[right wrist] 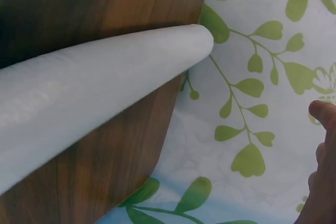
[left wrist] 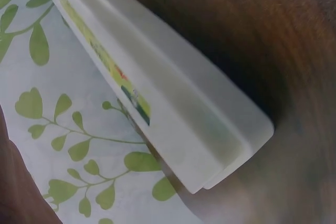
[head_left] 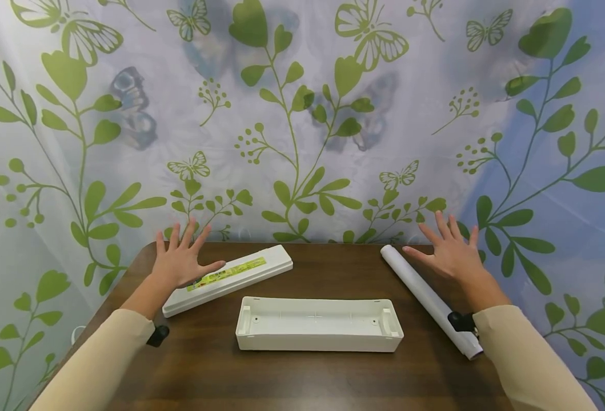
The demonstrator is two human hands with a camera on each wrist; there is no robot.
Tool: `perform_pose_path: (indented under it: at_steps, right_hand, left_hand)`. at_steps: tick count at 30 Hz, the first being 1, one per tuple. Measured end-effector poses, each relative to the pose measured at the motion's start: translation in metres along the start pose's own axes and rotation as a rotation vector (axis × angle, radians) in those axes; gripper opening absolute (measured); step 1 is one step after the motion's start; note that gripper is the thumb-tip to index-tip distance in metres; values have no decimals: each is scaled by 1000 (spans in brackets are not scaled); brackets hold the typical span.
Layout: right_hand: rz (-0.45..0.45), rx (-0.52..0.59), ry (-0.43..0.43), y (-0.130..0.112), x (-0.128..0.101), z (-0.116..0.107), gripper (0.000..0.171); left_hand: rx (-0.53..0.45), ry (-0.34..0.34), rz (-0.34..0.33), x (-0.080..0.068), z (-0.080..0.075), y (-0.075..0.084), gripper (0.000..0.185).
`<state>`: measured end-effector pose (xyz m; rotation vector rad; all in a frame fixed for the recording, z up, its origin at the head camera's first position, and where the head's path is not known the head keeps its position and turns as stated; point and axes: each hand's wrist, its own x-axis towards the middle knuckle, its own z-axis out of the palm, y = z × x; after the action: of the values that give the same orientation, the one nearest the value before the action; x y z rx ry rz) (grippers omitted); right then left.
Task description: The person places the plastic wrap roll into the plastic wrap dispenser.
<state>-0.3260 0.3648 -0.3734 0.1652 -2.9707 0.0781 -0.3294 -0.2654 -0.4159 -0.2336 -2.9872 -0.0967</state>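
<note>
**Three white pieces set apart on a brown wood-grain desk, both hands empty**

Landmark: the long, open-topped white box of hard, apparently plastic make.

1. Left hand, beyond the box to its left: fingers spread, grip wide, nothing held. Raised over the lid, seemingly to leave everything in view.

2. Long white rigid lid, behind and left of the box, slanted. Stepped edge, rounded corners, smooth matte face with a yellow-green printed label. Probably laid aside so that the box's mouth stays uncovered.

3. The box itself: lengthwise before the person, mouth up, likely for easy access from either side. Straight walls, an upright bracket at each end, small dark dots on the floor.

4. Slim white cylindrical roll, right of the box, slanted. Smooth, faintly glossy; paper or film, cannot tell.

5. Right hand, beyond the box to its right, near the roll: fingers splayed, grip wide, nothing held.
</note>
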Motion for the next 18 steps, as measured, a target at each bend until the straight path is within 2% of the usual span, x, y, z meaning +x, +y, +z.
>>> perform_pose_path:
  at_steps: [5, 18]
  right_hand:
    - [-16, 3, 17, -1, -10, 6, 96]
    - [-30, 25, 67, -7, -41, 22, 96]
  left_hand:
    - [-21, 27, 22, -7, 9, 3, 108]
    - [-56, 71, 83, -32, 19, 14, 103]
